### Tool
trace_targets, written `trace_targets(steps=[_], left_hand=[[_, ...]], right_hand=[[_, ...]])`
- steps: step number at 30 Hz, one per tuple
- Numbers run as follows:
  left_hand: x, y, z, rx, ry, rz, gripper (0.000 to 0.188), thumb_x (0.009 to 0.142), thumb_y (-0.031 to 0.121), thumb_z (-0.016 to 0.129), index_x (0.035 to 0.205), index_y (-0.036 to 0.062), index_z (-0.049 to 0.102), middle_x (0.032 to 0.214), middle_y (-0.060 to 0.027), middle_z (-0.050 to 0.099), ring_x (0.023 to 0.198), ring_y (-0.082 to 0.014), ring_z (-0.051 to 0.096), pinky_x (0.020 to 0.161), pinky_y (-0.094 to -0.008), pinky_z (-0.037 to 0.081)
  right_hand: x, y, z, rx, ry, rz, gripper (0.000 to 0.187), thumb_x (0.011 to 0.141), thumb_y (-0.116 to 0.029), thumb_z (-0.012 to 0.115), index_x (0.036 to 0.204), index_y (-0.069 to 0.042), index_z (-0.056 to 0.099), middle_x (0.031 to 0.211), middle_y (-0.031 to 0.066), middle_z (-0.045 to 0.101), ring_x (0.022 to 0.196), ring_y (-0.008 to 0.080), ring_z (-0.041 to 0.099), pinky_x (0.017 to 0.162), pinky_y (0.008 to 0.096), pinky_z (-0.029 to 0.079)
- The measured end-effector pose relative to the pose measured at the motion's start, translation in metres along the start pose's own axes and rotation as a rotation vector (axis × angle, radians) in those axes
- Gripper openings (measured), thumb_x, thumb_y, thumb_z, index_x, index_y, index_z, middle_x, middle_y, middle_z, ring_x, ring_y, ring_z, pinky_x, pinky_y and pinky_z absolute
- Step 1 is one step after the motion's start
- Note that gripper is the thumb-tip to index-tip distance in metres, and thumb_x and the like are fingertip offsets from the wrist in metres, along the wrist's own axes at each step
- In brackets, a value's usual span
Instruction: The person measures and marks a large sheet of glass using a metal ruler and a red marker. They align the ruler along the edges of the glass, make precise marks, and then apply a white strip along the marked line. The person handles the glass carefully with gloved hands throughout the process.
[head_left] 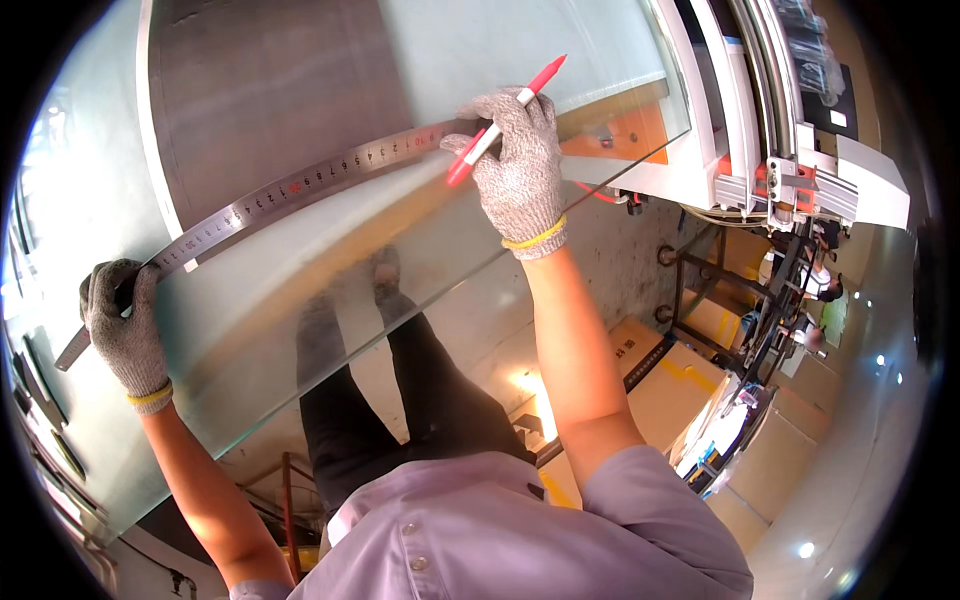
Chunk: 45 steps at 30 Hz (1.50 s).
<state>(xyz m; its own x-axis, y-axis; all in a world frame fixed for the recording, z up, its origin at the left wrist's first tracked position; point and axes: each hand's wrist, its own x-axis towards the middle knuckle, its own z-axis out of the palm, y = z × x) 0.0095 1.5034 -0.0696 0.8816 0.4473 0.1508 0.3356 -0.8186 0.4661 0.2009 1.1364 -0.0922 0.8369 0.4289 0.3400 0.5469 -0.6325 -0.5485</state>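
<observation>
A long steel ruler [300, 188] lies slantwise over a large glass sheet [470, 55] and along the near edge of a dark grey panel [270, 80]. Near the ruler's left end, my left hand [125, 325], in a grey knit glove with a yellow cuff, is closed around it. My right hand [517, 170], gloved the same way, grips a red and white marker pen [484, 146] that points up and to the right. The fingers of that hand also meet the ruler's right end, which they partly hide.
The glass sheet's near edge runs diagonally in front of my legs. Right of it stands a white machine frame with a metal rail [765, 60]. Cardboard boxes [650, 400] and a dark metal rack [715, 285] are at the right. Other people appear far off there.
</observation>
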Motion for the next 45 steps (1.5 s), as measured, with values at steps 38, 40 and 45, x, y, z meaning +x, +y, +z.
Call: trace_targets(steps=[38, 40, 45], left_hand=[[0.009, 0.021, -0.005, 0.019, -0.026, 0.026, 0.017, 0.074, 0.017, 0.084, 0.081, 0.0058, 0.074, 0.084, -0.0053, 0.067, 0.088, -0.0271, 0.060, 0.088, -0.0395, 0.045], [0.009, 0.020, -0.004, 0.040, 0.005, 0.052, 0.018, 0.074, 0.021, 0.085, 0.081, 0.0080, 0.074, 0.083, -0.0045, 0.067, 0.087, -0.0273, 0.059, 0.089, -0.0416, 0.043], [0.009, 0.016, -0.003, 0.020, -0.003, 0.053, 0.019, 0.075, 0.025, 0.085, 0.079, 0.0101, 0.073, 0.082, -0.0025, 0.067, 0.087, -0.0268, 0.058, 0.090, -0.0423, 0.041]], right_hand=[[-0.006, -0.001, 0.004, 0.330, -0.005, 0.231, 0.041, 0.074, 0.009, 0.082, 0.111, -0.002, 0.066, 0.119, 0.0109, 0.057, 0.114, 0.0240, 0.058, 0.094, 0.0367, 0.055], [-0.006, 0.001, 0.003, 0.311, 0.002, 0.234, 0.045, 0.069, 0.004, 0.087, 0.110, -0.002, 0.068, 0.115, 0.0114, 0.061, 0.118, 0.0286, 0.056, 0.099, 0.0419, 0.051], [-0.001, -0.010, 0.006, 0.174, 0.100, 0.180, 0.053, 0.068, 0.003, 0.089, 0.115, 0.002, 0.065, 0.121, 0.0122, 0.062, 0.122, 0.0285, 0.055, 0.102, 0.0415, 0.049]])
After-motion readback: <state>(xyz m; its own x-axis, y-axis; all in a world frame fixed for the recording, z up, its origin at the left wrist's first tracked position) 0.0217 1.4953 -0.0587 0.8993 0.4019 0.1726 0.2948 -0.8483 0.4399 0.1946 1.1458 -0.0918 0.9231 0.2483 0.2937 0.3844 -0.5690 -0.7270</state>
